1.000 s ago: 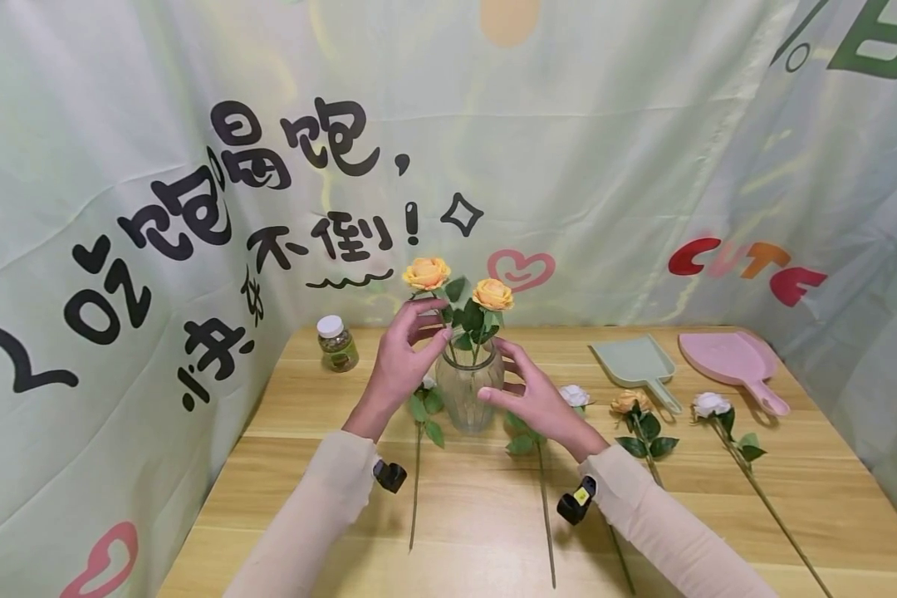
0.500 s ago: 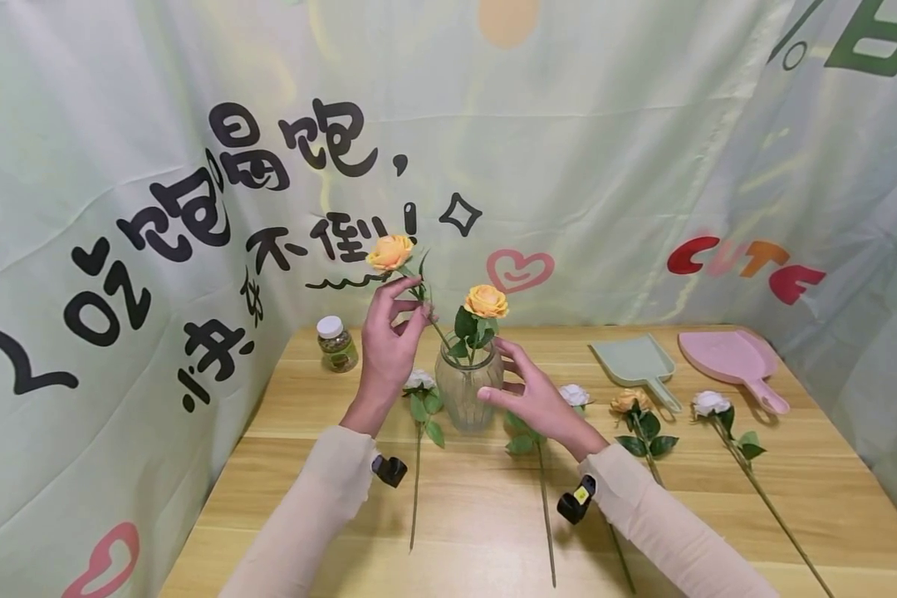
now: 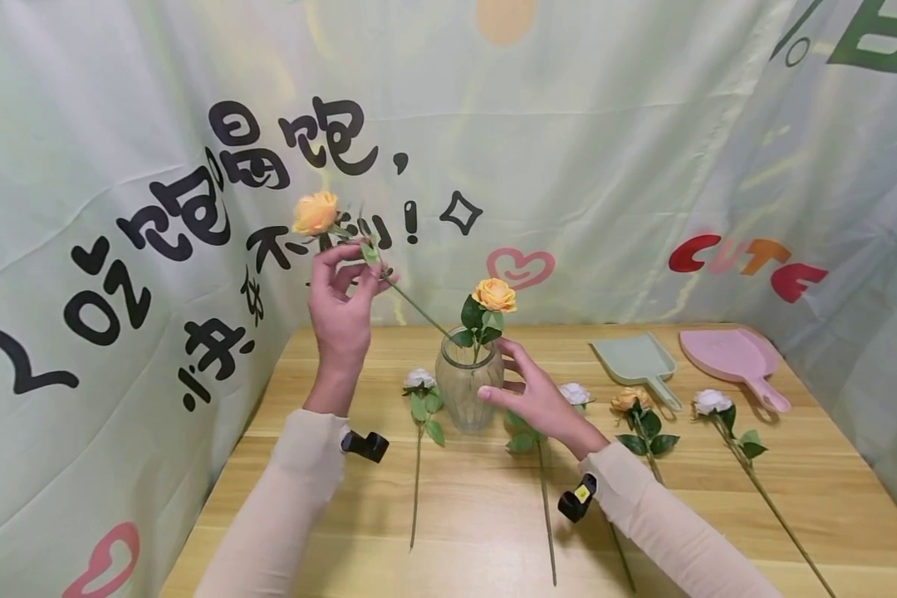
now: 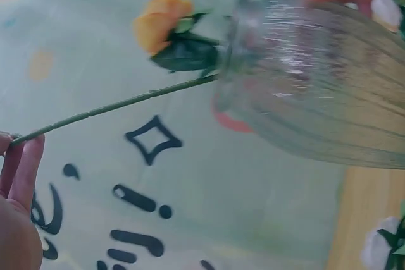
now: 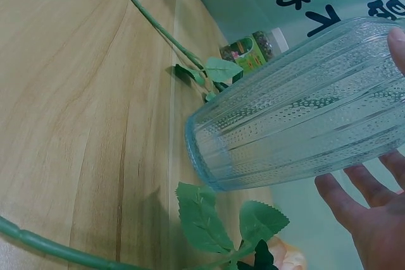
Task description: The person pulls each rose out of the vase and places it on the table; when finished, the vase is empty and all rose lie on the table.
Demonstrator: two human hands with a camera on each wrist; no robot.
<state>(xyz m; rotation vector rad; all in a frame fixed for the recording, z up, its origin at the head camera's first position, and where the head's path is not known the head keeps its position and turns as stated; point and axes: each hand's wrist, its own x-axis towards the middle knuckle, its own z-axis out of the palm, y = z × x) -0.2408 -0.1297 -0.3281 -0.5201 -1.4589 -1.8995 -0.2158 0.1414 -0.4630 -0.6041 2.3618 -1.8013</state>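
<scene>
Up at the left of the head view, my left hand [image 3: 341,316] pinches the green stem of an orange artificial rose [image 3: 316,214]. The stem [image 4: 120,102] slants down to the mouth of a clear ribbed glass vase [image 3: 467,403], its lower end inside the rim. Another orange rose [image 3: 495,295] with dark leaves stands in the vase. My right hand [image 3: 534,397] holds the vase from its right side, thumb in front and fingers behind. In the right wrist view, fingers [image 5: 345,197] lie along the textured glass.
A white rose [image 3: 419,379] lies left of the vase. To the right lie another white rose [image 3: 574,394], an orange rose [image 3: 631,401] and a further white rose [image 3: 713,404]. Behind are a white-capped jar [image 3: 338,349], a green dustpan [image 3: 634,360] and a pink dustpan [image 3: 725,355].
My left hand has moved left and up, drawing one orange rose out to a strong slant. The right hand stays at the vase, and the other rose has shifted slightly.
</scene>
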